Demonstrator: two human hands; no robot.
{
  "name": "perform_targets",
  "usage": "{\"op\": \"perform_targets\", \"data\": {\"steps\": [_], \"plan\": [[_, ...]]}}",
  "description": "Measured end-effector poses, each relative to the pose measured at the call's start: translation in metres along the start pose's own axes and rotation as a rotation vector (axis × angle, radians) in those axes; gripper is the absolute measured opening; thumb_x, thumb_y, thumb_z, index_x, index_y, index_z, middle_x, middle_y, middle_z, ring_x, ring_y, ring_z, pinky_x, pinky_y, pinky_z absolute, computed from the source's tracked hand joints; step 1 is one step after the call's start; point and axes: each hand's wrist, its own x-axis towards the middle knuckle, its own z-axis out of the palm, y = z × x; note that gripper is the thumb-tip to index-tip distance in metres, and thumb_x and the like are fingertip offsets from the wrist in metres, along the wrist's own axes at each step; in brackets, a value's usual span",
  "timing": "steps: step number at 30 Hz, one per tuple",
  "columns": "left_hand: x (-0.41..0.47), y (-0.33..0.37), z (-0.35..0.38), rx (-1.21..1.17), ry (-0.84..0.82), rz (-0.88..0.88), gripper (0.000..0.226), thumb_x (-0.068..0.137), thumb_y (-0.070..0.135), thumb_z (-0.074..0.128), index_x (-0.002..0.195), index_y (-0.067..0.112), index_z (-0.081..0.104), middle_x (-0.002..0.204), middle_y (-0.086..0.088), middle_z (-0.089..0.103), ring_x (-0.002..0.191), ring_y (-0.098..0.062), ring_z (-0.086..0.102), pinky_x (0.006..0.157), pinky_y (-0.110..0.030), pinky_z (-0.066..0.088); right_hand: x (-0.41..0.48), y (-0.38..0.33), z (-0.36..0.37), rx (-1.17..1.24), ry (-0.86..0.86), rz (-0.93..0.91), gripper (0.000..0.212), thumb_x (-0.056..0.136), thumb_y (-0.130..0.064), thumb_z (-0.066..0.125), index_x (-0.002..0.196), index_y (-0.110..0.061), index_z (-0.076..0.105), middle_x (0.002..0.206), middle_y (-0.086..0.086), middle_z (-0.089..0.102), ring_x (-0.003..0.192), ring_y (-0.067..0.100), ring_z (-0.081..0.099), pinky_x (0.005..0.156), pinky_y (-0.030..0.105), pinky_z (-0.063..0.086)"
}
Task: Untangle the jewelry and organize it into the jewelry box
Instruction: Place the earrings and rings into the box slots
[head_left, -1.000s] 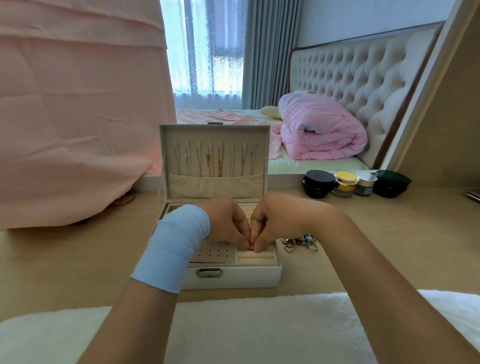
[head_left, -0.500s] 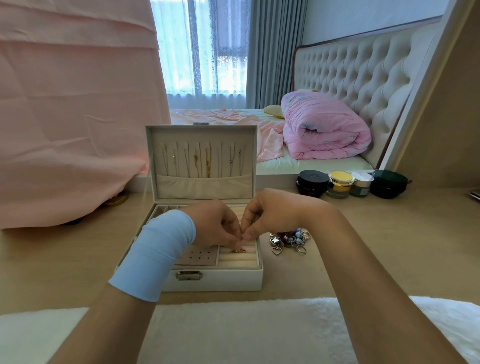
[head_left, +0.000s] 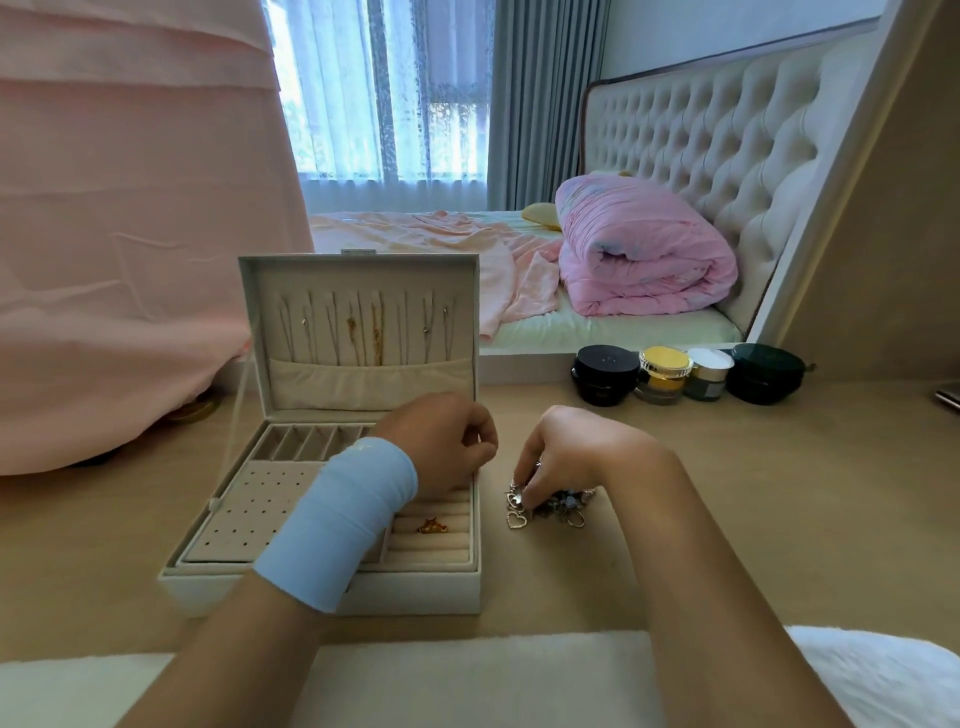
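Tangled jewelry is lying in a small heap on the pale wooden table, just beside the right wall of the open jewelry box. The heap is stretching left to right. Its heart charms are spilling out at the left end, the end closest to the box.

The right hand is sitting directly over the heap, wrist raised and fingers pointing down. Its fingertips are closing together on the left end of the tangle, just above the hearts, and appear to be pinching a strand there. This hand is plainly the nearer one, so any pull would likely be coming from it, lifting up and away from the box.

The left hand, with a light blue wristband below it, is hovering over the back right part of the box, close to the heap but not touching it. Its fingers are curling inward, and whether they are holding anything cannot be told.

Inside the box, a gold ring is sitting in the ring rolls at the front right. Necklaces are hanging in the upright lid. Cosmetic jars are standing well apart at the back of the table
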Motion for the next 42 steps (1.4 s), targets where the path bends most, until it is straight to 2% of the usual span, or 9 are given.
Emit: {"op": "perform_targets", "data": {"steps": [4,11,16,20,25,27,30,38,42], "plan": [[-0.005,-0.005,0.005,0.013,0.041,0.047,0.011,0.092,0.034,0.057,0.096,0.033,0.067,0.094,0.012,0.055,0.086,-0.009,0.054,0.08,-0.029,0.049,0.001,-0.003,0.005,-0.031,0.013,0.029,0.016,0.069,-0.031,0.081,0.085,-0.036,0.08,0.086,-0.014,0.073,0.082,0.01,0.07,0.077,0.032,0.063],[-0.006,-0.005,0.007,-0.024,0.068,0.065,0.01,0.092,0.034,0.057,0.094,0.034,0.066,0.094,0.012,0.054,0.086,-0.009,0.053,0.082,-0.031,0.049,-0.001,-0.008,0.008,-0.089,0.049,0.026,0.021,0.07,-0.041,0.087,0.087,-0.031,0.079,0.087,-0.01,0.073,0.084,0.011,0.069,0.074,0.03,0.06],[-0.004,-0.005,0.003,-0.147,0.077,0.083,0.009,0.091,0.028,0.06,0.095,0.032,0.067,0.091,0.016,0.057,0.079,-0.001,0.052,0.075,-0.021,0.042,-0.01,-0.007,-0.007,0.028,0.028,-0.035,0.015,0.078,-0.043,0.082,0.081,-0.029,0.076,0.088,-0.007,0.073,0.085,0.011,0.069,0.078,0.036,0.061],[-0.005,-0.005,0.004,-0.278,0.08,0.092,0.008,0.09,0.031,0.063,0.097,0.034,0.066,0.089,0.02,0.06,0.082,-0.002,0.057,0.077,-0.023,0.047,-0.021,-0.011,-0.017,0.157,0.007,-0.108,0.017,0.09,-0.037,0.073,0.093,-0.02,0.076,0.087,-0.003,0.072,0.07,0.009,0.064,0.058,0.025,0.048],[-0.006,-0.006,-0.001,-0.587,0.093,0.084,0.013,0.084,0.023,0.072,0.094,0.026,0.064,0.088,0.006,0.073,0.085,-0.009,0.068,0.081,-0.03,0.056,-0.032,-0.016,-0.023,0.49,0.027,-0.205,0.016,0.098,-0.019,0.064,0.104,-0.005,0.071,0.092,0.006,0.077,0.068,0.016,0.069,0.049,0.022,0.048],[-0.009,-0.01,-0.007,-0.682,0.093,0.063,0.015,0.082,0.016,0.074,0.093,0.021,0.065,0.086,0.0,0.074,0.077,-0.009,0.068,0.072,-0.024,0.057,-0.033,-0.02,-0.023,0.591,0.039,-0.231,0.017,0.098,-0.019,0.065,0.104,-0.005,0.071,0.089,0.009,0.076,0.066,0.016,0.069,0.051,0.023,0.051],[-0.013,-0.017,-0.018,-0.733,0.078,0.048,0.015,0.083,0.017,0.074,0.096,0.017,0.067,0.085,-0.004,0.075,0.069,-0.008,0.066,0.057,-0.018,0.052,-0.031,-0.027,-0.022,0.665,0.039,-0.248,0.02,0.097,-0.02,0.065,0.107,-0.003,0.071,0.087,0.01,0.074,0.064,0.015,0.066,0.053,0.023,0.051],[-0.02,-0.039,-0.036,-0.84,0.055,-0.064,0.01,0.085,0.018,0.073,0.095,0.018,0.072,0.077,0.002,0.075,0.066,-0.008,0.064,0.058,-0.023,0.05,-0.027,-0.05,-0.011,0.801,0.064,-0.269,0.019,0.099,-0.017,0.063,0.105,-0.001,0.069,0.087,0.01,0.072,0.062,0.018,0.063,0.049,0.026,0.049],[-0.031,-0.051,-0.047,-0.762,0.143,-0.122,0.009,0.085,0.02,0.073,0.094,0.021,0.073,0.08,0.001,0.076,0.067,-0.008,0.067,0.056,-0.02,0.052,-0.033,-0.069,-0.003,0.798,0.074,-0.325,0.019,0.092,-0.022,0.073,0.107,-0.012,0.074,0.098,0.008,0.076,0.069,0.021,0.067,0.052,0.028,0.051]]}}
